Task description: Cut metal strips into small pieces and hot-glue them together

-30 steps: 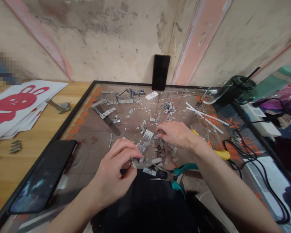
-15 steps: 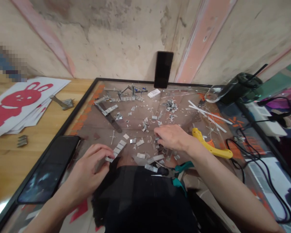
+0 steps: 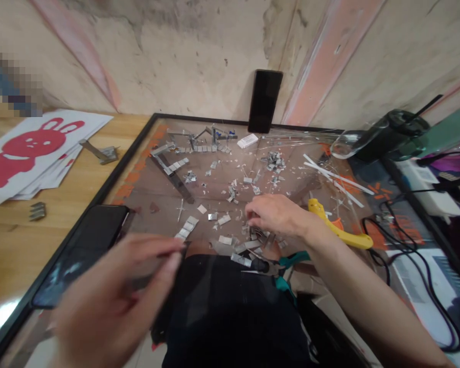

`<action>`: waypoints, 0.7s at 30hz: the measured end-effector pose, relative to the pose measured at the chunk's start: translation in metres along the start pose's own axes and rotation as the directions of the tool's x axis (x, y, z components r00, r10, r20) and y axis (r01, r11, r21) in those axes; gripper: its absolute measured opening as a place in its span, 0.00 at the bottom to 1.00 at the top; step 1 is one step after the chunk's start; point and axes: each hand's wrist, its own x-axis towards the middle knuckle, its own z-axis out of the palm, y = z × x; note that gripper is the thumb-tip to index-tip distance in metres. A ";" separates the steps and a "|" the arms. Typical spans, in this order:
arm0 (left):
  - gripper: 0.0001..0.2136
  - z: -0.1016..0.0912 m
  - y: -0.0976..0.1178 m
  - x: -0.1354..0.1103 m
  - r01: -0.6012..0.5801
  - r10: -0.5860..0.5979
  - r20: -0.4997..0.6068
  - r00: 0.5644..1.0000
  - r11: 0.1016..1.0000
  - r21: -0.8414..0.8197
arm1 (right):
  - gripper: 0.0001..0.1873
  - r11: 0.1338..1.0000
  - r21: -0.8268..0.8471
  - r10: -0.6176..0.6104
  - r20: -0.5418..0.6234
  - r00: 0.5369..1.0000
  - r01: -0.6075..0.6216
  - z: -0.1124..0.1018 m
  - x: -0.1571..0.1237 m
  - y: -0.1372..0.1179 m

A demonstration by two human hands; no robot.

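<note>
My left hand (image 3: pixel 118 296) is raised close to the camera, blurred, with thumb and forefinger tips pinched together. Whatever sits between those tips is too small or smeared to make out. Just beyond them lies a short row of small grey metallic pieces (image 3: pixel 187 227) on the glass-topped table (image 3: pixel 164 204). My right hand (image 3: pixel 272 212) rests low over the table with curled fingers; the fingertips partly hide a little heap of dark grey pieces (image 3: pixel 258 232), and I cannot see what they hold. Pliers with teal handles (image 3: pixel 266 267) lie near the table's front edge, below my right hand.
A yellow glue gun (image 3: pixel 341 232) lies beside my right forearm, with white sticks (image 3: pixel 335 179) behind it. One phone (image 3: pixel 266 102) leans on the wall; another phone (image 3: pixel 82 250) lies at left. Black cables (image 3: pixel 402 245), a dark cup (image 3: pixel 394 134) and rabbit drawings (image 3: pixel 38 148) flank the table.
My left hand has lifted off the row of metallic pieces and come nearer the camera, its fingertips now pinched. My right hand has barely moved. The whole view has shifted slightly.
</note>
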 end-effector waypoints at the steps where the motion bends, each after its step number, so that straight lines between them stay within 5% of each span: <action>1: 0.11 0.012 0.005 0.002 -0.135 0.120 0.112 0.987 0.981 0.139 | 0.08 1.000 -0.002 0.006 -0.009 1.000 -0.006 0.000 -0.001 0.000; 3: 0.10 0.037 0.007 0.012 -0.269 0.200 0.241 0.950 0.914 0.303 | 0.09 1.000 -0.010 0.025 -0.029 0.999 -0.025 0.000 -0.002 0.000; 6: 0.15 0.063 -0.006 0.033 -0.222 0.038 0.322 0.946 0.800 0.557 | 0.10 0.999 -0.020 0.046 -0.049 0.998 -0.047 -0.003 -0.004 -0.001; 10: 0.14 0.070 -0.023 0.047 -0.174 -0.142 0.350 0.926 0.663 0.728 | 0.09 0.999 -0.021 0.033 -0.044 0.998 -0.034 -0.005 -0.004 -0.004; 16: 0.10 0.056 -0.031 0.041 -0.088 -0.122 0.318 0.940 0.816 0.572 | 0.10 0.999 -0.020 0.039 -0.044 0.998 -0.040 -0.005 -0.005 -0.005; 21: 0.08 0.047 -0.035 0.035 -0.114 -0.150 0.388 0.910 0.807 0.579 | 0.09 0.999 -0.024 0.037 -0.047 0.998 -0.038 -0.005 -0.005 -0.006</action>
